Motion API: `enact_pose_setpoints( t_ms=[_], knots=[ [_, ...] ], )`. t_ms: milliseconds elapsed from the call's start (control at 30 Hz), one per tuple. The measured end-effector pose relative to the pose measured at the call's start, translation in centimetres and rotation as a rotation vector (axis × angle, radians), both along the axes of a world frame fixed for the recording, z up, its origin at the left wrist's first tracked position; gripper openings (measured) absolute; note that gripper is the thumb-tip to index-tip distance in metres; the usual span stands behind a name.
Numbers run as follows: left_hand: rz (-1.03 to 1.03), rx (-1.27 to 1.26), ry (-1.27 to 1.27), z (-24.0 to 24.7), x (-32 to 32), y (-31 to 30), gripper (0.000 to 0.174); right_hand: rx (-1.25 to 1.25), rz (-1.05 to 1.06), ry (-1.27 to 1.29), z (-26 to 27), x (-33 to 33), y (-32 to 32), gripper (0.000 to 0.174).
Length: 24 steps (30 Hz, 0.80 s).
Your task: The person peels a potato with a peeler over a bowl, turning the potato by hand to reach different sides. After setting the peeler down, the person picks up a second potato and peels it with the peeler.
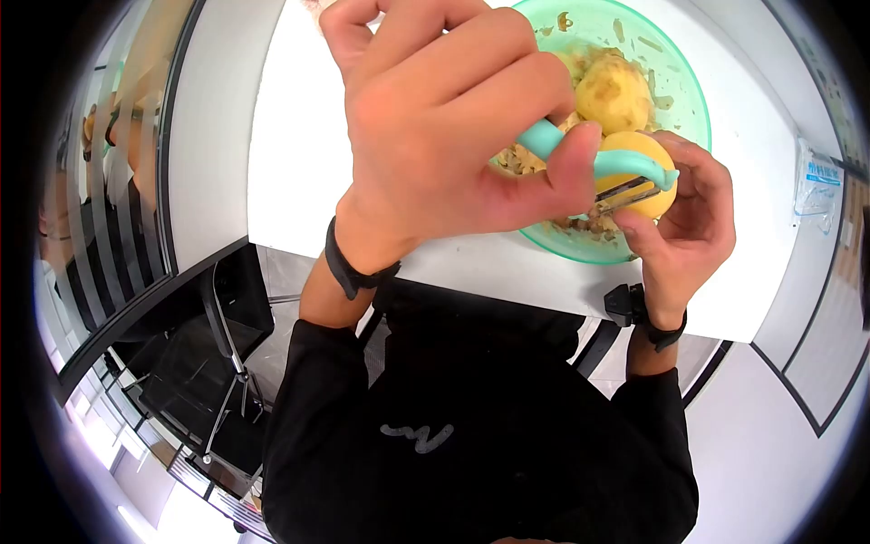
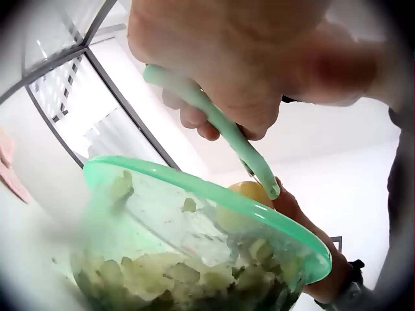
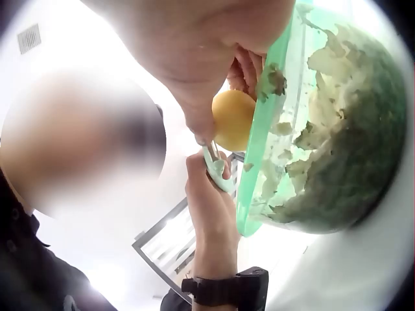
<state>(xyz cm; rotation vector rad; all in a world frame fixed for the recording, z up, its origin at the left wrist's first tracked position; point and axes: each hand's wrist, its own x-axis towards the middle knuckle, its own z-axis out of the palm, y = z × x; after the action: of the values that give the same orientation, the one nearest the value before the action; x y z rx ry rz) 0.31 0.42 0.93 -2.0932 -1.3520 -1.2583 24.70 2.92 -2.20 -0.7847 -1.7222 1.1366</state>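
My left hand (image 1: 453, 109) grips a mint-green peeler (image 1: 625, 165), its metal blade lying against a peeled yellow potato (image 1: 648, 195). The potato is held between the thumb and fingers of my right hand (image 1: 693, 218), over the near right side of a green see-through bowl (image 1: 698, 100). Another yellow potato (image 1: 612, 91), with brown patches, rests in the bowl among many peelings (image 2: 185, 272). From the left wrist view, the peeler handle (image 2: 214, 116) slants down to the potato above the bowl's rim. In the right wrist view the potato (image 3: 233, 120) shows beside the rim.
The bowl stands on a white table (image 1: 299, 163). A clear plastic packet with blue print (image 1: 820, 186) is at the far right. Black chairs (image 1: 195, 363) stand at the lower left, beside a glass partition (image 1: 118, 154). Peel bits cling to the bowl's inner wall.
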Motion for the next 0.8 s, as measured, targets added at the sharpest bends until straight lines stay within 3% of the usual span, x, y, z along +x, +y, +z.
enact_pose_setpoints(
  t_ms=[567,800],
  knots=[
    [0.041,-0.022,-0.080,-0.1,0.0,0.0,0.010,0.061,0.145,0.113,-0.5,0.8,1.1,0.073],
    [0.008,0.114,-0.165,-1.0,-0.4,1.1,0.023,0.062,0.143,0.126,-0.5,1.0,1.0,0.076]
  ],
)
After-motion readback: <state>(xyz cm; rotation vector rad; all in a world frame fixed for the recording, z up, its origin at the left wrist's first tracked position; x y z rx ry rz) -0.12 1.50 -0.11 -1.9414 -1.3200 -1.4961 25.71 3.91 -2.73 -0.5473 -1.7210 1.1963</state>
